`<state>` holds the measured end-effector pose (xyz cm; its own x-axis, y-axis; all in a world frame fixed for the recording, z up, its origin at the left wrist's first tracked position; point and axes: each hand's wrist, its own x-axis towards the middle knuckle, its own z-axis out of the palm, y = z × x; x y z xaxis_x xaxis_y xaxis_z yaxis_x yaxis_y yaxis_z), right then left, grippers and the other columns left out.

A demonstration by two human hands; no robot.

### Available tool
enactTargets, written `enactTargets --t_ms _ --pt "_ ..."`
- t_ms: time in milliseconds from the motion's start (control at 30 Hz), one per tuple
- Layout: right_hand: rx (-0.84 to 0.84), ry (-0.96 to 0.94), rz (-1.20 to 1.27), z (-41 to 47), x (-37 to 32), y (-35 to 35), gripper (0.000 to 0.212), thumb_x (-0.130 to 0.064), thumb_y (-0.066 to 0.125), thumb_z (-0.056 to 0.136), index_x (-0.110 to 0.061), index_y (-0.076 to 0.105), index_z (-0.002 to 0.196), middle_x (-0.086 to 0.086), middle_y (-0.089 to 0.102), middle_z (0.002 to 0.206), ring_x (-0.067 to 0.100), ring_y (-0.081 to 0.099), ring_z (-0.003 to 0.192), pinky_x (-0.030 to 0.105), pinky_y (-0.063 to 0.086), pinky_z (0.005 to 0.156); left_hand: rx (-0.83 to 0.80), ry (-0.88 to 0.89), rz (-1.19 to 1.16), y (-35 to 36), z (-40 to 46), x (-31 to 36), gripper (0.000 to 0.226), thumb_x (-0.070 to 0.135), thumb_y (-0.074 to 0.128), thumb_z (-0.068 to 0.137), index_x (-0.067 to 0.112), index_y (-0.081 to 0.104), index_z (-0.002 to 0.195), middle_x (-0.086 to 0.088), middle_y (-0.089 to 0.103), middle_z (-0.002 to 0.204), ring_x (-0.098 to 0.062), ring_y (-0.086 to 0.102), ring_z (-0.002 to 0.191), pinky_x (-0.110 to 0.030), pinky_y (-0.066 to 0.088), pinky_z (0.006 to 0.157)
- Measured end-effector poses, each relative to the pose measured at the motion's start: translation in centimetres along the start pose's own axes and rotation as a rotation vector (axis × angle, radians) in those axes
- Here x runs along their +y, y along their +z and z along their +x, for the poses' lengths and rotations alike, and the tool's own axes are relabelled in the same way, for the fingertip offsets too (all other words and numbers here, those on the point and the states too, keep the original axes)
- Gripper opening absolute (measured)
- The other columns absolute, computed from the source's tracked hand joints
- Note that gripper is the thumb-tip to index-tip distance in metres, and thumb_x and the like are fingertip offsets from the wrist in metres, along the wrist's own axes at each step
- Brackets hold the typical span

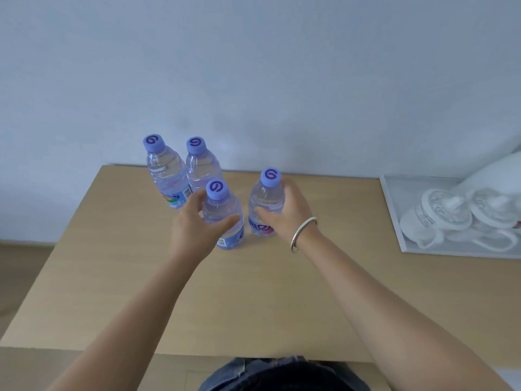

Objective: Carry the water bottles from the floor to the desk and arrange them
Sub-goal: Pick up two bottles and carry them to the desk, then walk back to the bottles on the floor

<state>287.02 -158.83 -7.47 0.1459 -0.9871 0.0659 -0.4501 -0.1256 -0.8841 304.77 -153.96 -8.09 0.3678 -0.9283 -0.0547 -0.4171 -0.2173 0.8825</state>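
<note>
Several clear water bottles with purple caps stand upright on the light wooden desk (112, 277). Two stand at the back near the wall: the back left bottle (166, 170) and the back middle bottle (201, 165). My left hand (194, 224) grips the front left bottle (222, 210) around its body. My right hand (284, 213) grips the front right bottle (266, 196), which has its base on the desk. A silver bracelet (301, 235) sits on my right wrist.
A white tray (394, 210) at the desk's right side holds upturned white cups (439, 218) and a white kettle-like object (493, 176). A pale wall rises behind the desk. Wooden floor (17, 266) shows at left. Dark clothing shows below the near desk edge.
</note>
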Motion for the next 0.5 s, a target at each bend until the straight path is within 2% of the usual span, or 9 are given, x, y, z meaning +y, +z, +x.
enactTargets --t_ms 100,167,233,300,367,433,500 --pt "0.044 -0.009 -0.033 -1.4 0.3 0.1 0.039 -0.018 0.073 0.068 -0.023 0.053 0.101 -0.017 0.051 0.092 -0.004 0.049 0.085 0.008 0.04 0.074 -0.01 -0.109 -0.156 1.3 -1.4 -1.6 0.08 0.028 0.086 0.062 0.018 0.043 0.129 0.009 0.051 0.122 -0.008 0.051 0.111 -0.028 0.043 0.09" --pt "0.048 0.026 -0.089 -2.8 1.3 -0.1 0.046 -0.016 0.07 0.073 -0.011 0.05 0.115 -0.008 0.05 0.104 0.005 0.046 0.099 0.012 0.035 0.082 -0.053 -0.331 -0.166 2.6 -3.5 -3.6 0.075 0.029 0.082 0.068 0.014 0.042 0.129 0.006 0.048 0.121 -0.011 0.049 0.109 -0.03 0.041 0.088" --pt "0.02 0.119 -0.128 -4.4 2.3 -0.6 0.058 -0.018 0.065 0.08 -0.01 0.04 0.132 0.002 0.046 0.129 0.013 0.042 0.121 0.023 0.035 0.098 -0.126 -0.491 -0.096 3.7 -5.7 -5.6 0.06 0.026 0.077 0.073 0.01 0.048 0.123 0.001 0.053 0.117 -0.015 0.052 0.1 -0.03 0.039 0.082" --pt "0.041 0.166 -0.13 -5.9 2.8 -1.6 0.063 -0.018 0.062 0.083 -0.011 0.035 0.139 0.004 0.042 0.137 0.016 0.04 0.128 0.033 0.035 0.105 -0.195 -0.427 0.013 4.7 -7.3 -6.7 0.042 0.022 0.074 0.075 0.014 0.055 0.112 -0.002 0.056 0.114 -0.016 0.054 0.098 -0.028 0.04 0.078" --pt "0.091 0.186 -0.138 -7.3 3.1 -2.8 0.059 -0.016 0.062 0.084 -0.01 0.038 0.137 0.005 0.046 0.134 0.017 0.042 0.126 0.035 0.036 0.105 -0.254 -0.271 0.094 5.6 -8.0 -6.3 0.034 0.021 0.072 0.077 0.018 0.056 0.107 0.002 0.051 0.113 -0.014 0.052 0.102 -0.026 0.038 0.079" --pt "0.106 0.205 -0.181 -9.0 3.4 -4.3 0.053 -0.017 0.061 0.085 -0.009 0.043 0.134 0.006 0.048 0.132 0.019 0.044 0.124 0.033 0.035 0.104 -0.302 -0.101 0.183 6.5 -8.3 -5.4 0.034 0.02 0.071 0.078 0.017 0.056 0.107 0.007 0.045 0.11 -0.011 0.049 0.098 -0.021 0.034 0.078" --pt "0.099 0.225 -0.25 -10.7 3.8 -6.0 0.046 -0.015 0.058 0.086 -0.007 0.047 0.13 0.008 0.051 0.13 0.02 0.046 0.122 0.024 0.034 0.1 -0.364 0.042 0.282 7.7 -8.6 -4.1 0.036 0.019 0.07 0.079 0.014 0.056 0.111 0.006 0.043 0.111 -0.009 0.045 0.09 -0.017 0.031 0.074"
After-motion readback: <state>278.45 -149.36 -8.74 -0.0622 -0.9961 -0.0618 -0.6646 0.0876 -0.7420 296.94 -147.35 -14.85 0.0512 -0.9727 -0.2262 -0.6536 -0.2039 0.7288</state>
